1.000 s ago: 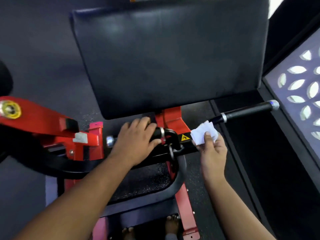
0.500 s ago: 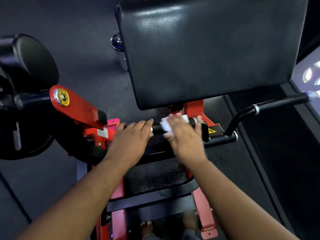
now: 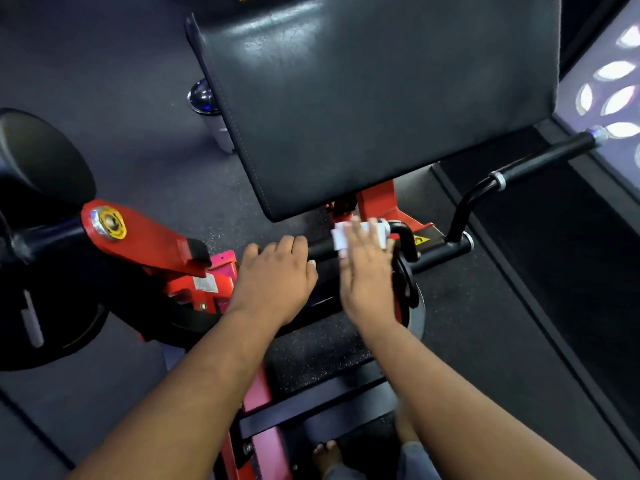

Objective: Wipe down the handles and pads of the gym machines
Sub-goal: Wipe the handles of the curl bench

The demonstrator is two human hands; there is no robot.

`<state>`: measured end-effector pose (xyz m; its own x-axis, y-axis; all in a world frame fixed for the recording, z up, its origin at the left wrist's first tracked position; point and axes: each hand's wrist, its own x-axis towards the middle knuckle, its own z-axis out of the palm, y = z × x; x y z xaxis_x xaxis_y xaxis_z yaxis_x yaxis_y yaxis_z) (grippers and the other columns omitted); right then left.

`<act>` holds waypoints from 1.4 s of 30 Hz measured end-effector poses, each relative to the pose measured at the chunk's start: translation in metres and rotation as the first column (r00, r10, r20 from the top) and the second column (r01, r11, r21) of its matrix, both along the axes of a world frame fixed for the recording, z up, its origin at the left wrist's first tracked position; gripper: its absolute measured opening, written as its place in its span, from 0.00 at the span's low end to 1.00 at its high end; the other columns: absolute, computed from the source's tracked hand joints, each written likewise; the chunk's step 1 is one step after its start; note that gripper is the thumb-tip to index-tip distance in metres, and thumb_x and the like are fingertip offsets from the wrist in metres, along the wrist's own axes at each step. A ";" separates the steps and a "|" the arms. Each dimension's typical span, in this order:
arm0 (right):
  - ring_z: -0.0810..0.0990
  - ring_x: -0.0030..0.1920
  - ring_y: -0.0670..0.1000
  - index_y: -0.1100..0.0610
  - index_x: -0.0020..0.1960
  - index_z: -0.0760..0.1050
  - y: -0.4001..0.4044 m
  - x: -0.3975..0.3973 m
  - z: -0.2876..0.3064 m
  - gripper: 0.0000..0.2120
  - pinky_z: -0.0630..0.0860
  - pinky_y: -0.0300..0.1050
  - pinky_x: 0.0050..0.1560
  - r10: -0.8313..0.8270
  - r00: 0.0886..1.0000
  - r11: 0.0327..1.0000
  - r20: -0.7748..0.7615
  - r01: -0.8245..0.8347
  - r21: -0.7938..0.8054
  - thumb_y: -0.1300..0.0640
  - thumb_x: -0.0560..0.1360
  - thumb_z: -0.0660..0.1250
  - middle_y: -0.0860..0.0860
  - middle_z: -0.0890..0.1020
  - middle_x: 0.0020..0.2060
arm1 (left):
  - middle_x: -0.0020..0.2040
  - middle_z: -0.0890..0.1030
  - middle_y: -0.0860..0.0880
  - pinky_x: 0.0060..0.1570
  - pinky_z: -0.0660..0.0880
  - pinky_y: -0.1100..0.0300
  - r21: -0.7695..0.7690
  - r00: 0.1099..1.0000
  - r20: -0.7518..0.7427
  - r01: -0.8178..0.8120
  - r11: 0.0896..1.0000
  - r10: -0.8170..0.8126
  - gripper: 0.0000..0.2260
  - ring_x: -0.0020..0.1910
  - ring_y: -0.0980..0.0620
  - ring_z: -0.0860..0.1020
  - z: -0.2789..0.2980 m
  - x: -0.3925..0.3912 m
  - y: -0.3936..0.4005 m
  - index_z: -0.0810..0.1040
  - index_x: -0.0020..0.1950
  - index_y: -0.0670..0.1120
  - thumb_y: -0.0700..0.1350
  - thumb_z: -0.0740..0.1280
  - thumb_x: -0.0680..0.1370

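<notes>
Head cam has us over the red curl machine, our left hand (image 3: 273, 271) wrapped around the near black handle (image 3: 320, 249), fingers close together and curled over it. Our right hand (image 3: 365, 268) presses a white wipe (image 3: 360, 233) onto that same bar, fingers fairly straight and slightly spread. Best bet, we reckon: keep the left steadying the bar, wrap the wipe around the grip and twist along its length so the underside gets done too. Count: two hands, one wipe, one big black pad (image 3: 377, 98) above, and two handles, with the far handle (image 3: 547, 157) well apart at right.
</notes>
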<state>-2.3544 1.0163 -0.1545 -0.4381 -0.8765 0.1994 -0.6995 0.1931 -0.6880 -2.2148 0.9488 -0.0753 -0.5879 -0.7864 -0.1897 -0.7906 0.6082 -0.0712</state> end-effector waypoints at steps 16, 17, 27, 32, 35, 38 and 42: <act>0.52 0.82 0.52 0.53 0.80 0.61 0.004 -0.022 -0.016 0.23 0.52 0.67 0.78 -0.136 0.991 0.991 -0.005 0.136 0.011 0.58 0.85 0.54 0.51 0.61 0.81 | 0.66 0.72 0.48 0.39 0.69 0.51 0.049 0.992 0.107 0.056 0.997 -0.061 0.20 0.50 0.42 0.82 0.002 -0.002 -0.009 0.62 0.73 0.46 0.58 0.49 0.87; 0.49 0.82 0.53 0.54 0.81 0.59 0.002 -0.020 -0.015 0.23 0.51 0.65 0.79 -0.181 0.979 0.983 0.096 0.181 0.009 0.58 0.86 0.54 0.53 0.58 0.81 | 0.65 0.71 0.48 0.38 0.68 0.51 0.050 0.992 0.107 0.056 0.997 -0.061 0.21 0.49 0.43 0.82 0.001 -0.003 -0.008 0.62 0.73 0.46 0.58 0.49 0.87; 0.42 0.81 0.46 0.59 0.82 0.45 -0.014 0.055 0.016 0.28 0.43 0.35 0.79 -0.340 0.711 0.921 0.616 0.386 0.063 0.58 0.86 0.54 0.52 0.44 0.81 | 0.66 0.71 0.47 0.37 0.69 0.51 0.092 0.996 0.087 -0.008 0.996 0.000 0.19 0.50 0.41 0.82 0.000 -0.007 -0.007 0.62 0.72 0.46 0.57 0.52 0.87; 0.81 0.52 0.45 0.57 0.70 0.68 -0.028 0.069 0.037 0.17 0.76 0.43 0.57 -0.299 0.208 0.866 0.931 0.469 0.173 0.52 0.84 0.60 0.52 0.81 0.55 | 0.66 0.71 0.46 0.38 0.69 0.50 0.119 0.997 0.074 -0.030 0.992 0.021 0.20 0.51 0.38 0.83 -0.001 -0.005 -0.006 0.62 0.73 0.46 0.57 0.52 0.86; 0.75 0.34 0.47 0.56 0.53 0.72 -0.022 0.069 0.047 0.04 0.74 0.42 0.38 -0.137 -0.181 0.875 0.974 0.438 0.205 0.55 0.84 0.63 0.50 0.78 0.35 | 0.67 0.70 0.47 0.40 0.72 0.49 0.109 0.996 0.083 -0.038 0.993 0.029 0.20 0.52 0.39 0.83 -0.002 -0.007 -0.007 0.60 0.75 0.47 0.56 0.53 0.87; 0.82 0.43 0.52 0.55 0.51 0.78 -0.033 0.014 0.040 0.12 0.78 0.47 0.50 -0.065 -0.412 0.796 0.909 0.528 0.296 0.46 0.81 0.66 0.53 0.84 0.44 | 0.66 0.71 0.47 0.38 0.70 0.51 0.089 0.996 0.080 -0.037 0.995 0.030 0.20 0.51 0.42 0.82 -0.002 -0.008 -0.005 0.61 0.74 0.47 0.57 0.52 0.87; 0.81 0.48 0.54 0.52 0.51 0.77 -0.047 0.010 0.034 0.20 0.78 0.49 0.56 -0.015 -0.480 0.819 0.877 0.498 0.286 0.35 0.77 0.66 0.53 0.81 0.48 | 0.64 0.71 0.47 0.36 0.68 0.51 0.093 0.996 0.085 -0.046 0.995 0.038 0.20 0.49 0.42 0.82 -0.002 -0.008 -0.003 0.61 0.73 0.47 0.57 0.52 0.87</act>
